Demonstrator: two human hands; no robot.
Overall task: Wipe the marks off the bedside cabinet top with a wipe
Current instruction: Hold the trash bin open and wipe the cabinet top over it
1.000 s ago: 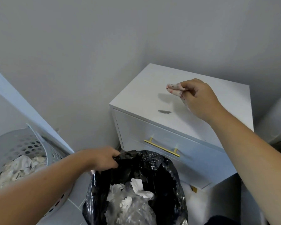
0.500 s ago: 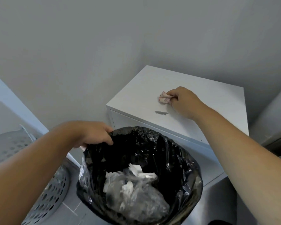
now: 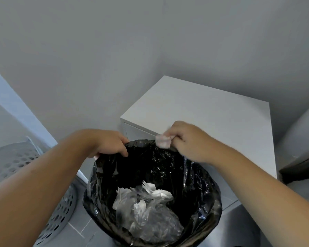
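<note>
The white bedside cabinet [image 3: 212, 111] stands in the corner, and no mark shows on the part of its top that I can see. My right hand [image 3: 187, 141] pinches a crumpled, pink-stained wipe [image 3: 163, 141] above the far rim of a bin lined with a black bag [image 3: 200, 189]. My left hand [image 3: 111, 143] grips the bag's rim at the far left and holds the bin up in front of the cabinet. Crumpled white tissues and clear plastic [image 3: 146, 207] lie inside the bin.
A white perforated laundry basket [image 3: 61, 211] stands at the lower left on the grey tiled floor. Grey walls meet behind the cabinet. A pale piece of furniture [image 3: 303, 136] stands to the cabinet's right.
My right hand wiped across the dark mark, then pulled the wipe off the cabinet top to the bin's rim. The mark is no longer visible. My left hand raised the bin closer.
</note>
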